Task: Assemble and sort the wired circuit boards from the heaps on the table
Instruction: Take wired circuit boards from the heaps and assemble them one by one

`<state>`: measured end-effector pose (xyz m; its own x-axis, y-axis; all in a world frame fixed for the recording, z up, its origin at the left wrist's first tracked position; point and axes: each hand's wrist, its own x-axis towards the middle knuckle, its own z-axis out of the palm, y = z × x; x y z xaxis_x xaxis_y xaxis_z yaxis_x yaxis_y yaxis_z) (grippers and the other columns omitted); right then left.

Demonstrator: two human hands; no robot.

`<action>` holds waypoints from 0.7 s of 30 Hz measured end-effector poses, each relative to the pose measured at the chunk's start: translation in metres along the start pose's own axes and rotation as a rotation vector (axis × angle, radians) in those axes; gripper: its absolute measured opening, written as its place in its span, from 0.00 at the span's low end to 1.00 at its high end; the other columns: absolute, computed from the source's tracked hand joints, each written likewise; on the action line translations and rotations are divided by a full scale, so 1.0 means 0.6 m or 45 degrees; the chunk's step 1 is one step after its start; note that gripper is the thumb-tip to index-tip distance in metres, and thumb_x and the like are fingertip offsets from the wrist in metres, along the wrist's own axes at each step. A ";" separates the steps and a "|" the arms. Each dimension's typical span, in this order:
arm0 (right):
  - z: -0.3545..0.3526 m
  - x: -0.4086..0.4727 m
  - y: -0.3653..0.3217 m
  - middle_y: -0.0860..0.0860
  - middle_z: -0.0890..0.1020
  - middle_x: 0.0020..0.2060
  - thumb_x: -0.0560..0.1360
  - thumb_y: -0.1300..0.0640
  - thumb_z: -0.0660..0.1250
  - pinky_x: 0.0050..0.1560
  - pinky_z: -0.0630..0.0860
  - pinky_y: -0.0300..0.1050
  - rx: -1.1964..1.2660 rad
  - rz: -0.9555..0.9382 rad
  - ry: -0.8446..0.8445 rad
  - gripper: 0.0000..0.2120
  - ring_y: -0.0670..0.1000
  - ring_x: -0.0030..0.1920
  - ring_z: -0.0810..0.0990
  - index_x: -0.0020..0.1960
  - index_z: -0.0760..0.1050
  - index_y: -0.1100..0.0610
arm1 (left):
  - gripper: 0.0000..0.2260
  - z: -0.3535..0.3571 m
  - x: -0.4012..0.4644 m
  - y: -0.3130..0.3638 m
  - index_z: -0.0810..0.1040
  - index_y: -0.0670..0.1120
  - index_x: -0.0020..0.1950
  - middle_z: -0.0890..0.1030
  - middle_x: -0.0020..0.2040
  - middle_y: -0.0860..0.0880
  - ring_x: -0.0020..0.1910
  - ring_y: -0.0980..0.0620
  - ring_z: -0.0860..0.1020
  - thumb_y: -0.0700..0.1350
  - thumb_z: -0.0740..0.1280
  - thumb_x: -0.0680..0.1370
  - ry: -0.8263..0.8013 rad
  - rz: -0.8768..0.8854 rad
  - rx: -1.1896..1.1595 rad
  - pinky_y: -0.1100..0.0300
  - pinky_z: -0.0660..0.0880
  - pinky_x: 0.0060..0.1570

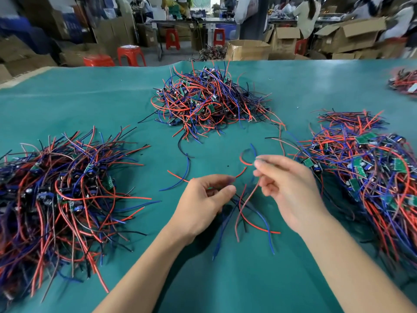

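While both hands work just above the green table cover (67,105), the left hand (203,204) pinches a small bunch of wires (246,213) between thumb and curled fingers, and the right hand (291,188) pinches the upper end of what looks like the same bunch, though motion blur hides whether a board sits between the fingertips. Red, blue and black leads trail from the grip down toward the person. Around it lie three heaps of wired boards: a left heap (58,188), a far heap (207,100) and a right heap (365,175) with green boards showing. Judging by this, one unit is being gathered or straightened before sorting; the next move calls for aligning its leads and laying it on the proper heap without snagging loose wires.
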<state>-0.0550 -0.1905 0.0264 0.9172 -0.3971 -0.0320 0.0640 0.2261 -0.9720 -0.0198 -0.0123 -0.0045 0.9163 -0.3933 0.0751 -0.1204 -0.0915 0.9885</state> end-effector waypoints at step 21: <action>0.025 -0.024 0.027 0.53 0.79 0.29 0.75 0.54 0.76 0.28 0.69 0.43 -0.466 -0.067 -0.151 0.08 0.50 0.31 0.73 0.40 0.84 0.57 | 0.16 -0.008 -0.003 0.008 0.81 0.44 0.45 0.75 0.33 0.48 0.23 0.55 0.64 0.56 0.65 0.80 -0.293 0.027 -0.216 0.67 0.59 0.21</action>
<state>-0.0610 -0.1678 0.0144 0.9570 -0.2889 0.0268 -0.0124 -0.1331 -0.9910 -0.0200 -0.0076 0.0007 0.8014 -0.5923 0.0834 -0.0551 0.0657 0.9963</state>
